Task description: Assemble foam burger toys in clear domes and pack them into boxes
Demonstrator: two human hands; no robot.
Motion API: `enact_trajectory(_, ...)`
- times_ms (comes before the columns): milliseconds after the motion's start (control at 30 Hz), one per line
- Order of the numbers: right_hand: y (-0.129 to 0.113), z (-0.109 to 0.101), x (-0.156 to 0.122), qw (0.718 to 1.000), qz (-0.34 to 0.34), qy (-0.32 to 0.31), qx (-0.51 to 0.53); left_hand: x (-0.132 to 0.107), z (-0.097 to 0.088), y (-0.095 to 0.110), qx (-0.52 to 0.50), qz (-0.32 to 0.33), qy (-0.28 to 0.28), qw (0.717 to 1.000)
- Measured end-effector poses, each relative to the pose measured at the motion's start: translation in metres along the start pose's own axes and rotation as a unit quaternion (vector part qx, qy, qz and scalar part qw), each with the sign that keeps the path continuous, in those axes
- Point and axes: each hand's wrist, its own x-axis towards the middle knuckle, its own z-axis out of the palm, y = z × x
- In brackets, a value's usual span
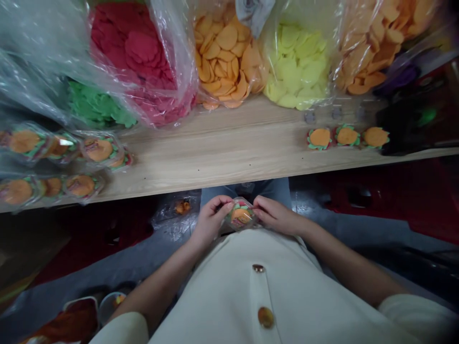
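My left hand (211,217) and my right hand (276,215) meet in front of my body, just below the near edge of a light wooden board (215,165). Between their fingertips, they pinch a small burger-shaped piece in clear plastic wrap (241,215), with an orange disc and a green frilled layer. Several similar wrapped pieces (98,149) lie at the board's left end. Three unwrapped burger-shaped pieces (347,136) stand in a row at its right end, well beyond my right hand.
Clear bags hold flat red (132,48), orange (225,62), yellow (296,64) and green (96,107) pieces along the board's far side. Dark objects (405,119) sit at the far right. A small plastic bag (181,208) lies beside my left hand, and a small bowl (111,306) sits low left.
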Motion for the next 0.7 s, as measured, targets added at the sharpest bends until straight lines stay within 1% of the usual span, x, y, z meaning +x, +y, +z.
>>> enact_trajectory(33, -0.002, -0.003, -0.001, 1.0, -0.005, -0.008, -0.027, 0.0, 0.001, 0.002, 0.002, 0.004, -0.009, 1.0)
enact_trajectory(67, -0.005, -0.006, -0.001, 0.998, -0.014, -0.021, -0.053, 0.0, 0.001, 0.005, 0.021, 0.017, -0.029, 0.999)
enact_trajectory(100, -0.008, -0.008, 0.0, 0.996, -0.027, -0.037, -0.076, 0.001, 0.0, 0.009, 0.055, 0.039, -0.062, 0.996)
enact_trajectory(167, -0.014, -0.007, 0.002, 0.989, -0.062, -0.07, -0.11, 0.001, -0.005, 0.018, 0.14, 0.099, -0.133, 0.976)
enact_trajectory(200, -0.016, -0.004, 0.004, 0.986, -0.079, -0.081, -0.123, 0.001, -0.008, 0.022, 0.178, 0.127, -0.157, 0.963)
enact_trajectory(233, -0.017, 0.001, 0.005, 0.983, -0.092, -0.087, -0.134, 0.001, -0.012, 0.024, 0.207, 0.147, -0.169, 0.952)
enact_trajectory(267, -0.017, 0.007, 0.007, 0.981, -0.1, -0.087, -0.142, 0.001, -0.014, 0.024, 0.222, 0.159, -0.168, 0.947)
enact_trajectory(367, -0.014, 0.023, 0.01, 0.983, -0.094, -0.066, -0.145, -0.002, -0.019, 0.018, 0.221, 0.153, -0.118, 0.956)
enact_trajectory(433, -0.013, 0.025, 0.013, 0.987, -0.078, -0.043, -0.134, -0.001, -0.017, 0.014, 0.202, 0.14, -0.077, 0.966)
enact_trajectory(500, -0.012, 0.017, 0.017, 0.991, -0.062, -0.014, -0.115, 0.003, -0.01, 0.011, 0.156, 0.115, -0.03, 0.981)
enact_trajectory(567, -0.011, 0.003, 0.022, 0.993, -0.061, 0.013, -0.098, 0.008, 0.001, 0.008, 0.062, 0.065, 0.019, 0.996)
enact_trajectory(600, -0.009, -0.005, 0.025, 0.993, -0.065, 0.015, -0.092, 0.01, 0.007, 0.005, 0.0, 0.033, 0.043, 0.999)
enact_trajectory(633, -0.007, -0.012, 0.026, 0.994, -0.069, 0.005, -0.086, 0.011, 0.013, 0.002, -0.062, -0.002, 0.061, 0.996)
enact_trajectory(700, -0.003, -0.021, 0.026, 0.995, -0.066, -0.041, -0.067, 0.008, 0.022, -0.007, -0.162, -0.072, 0.077, 0.981)
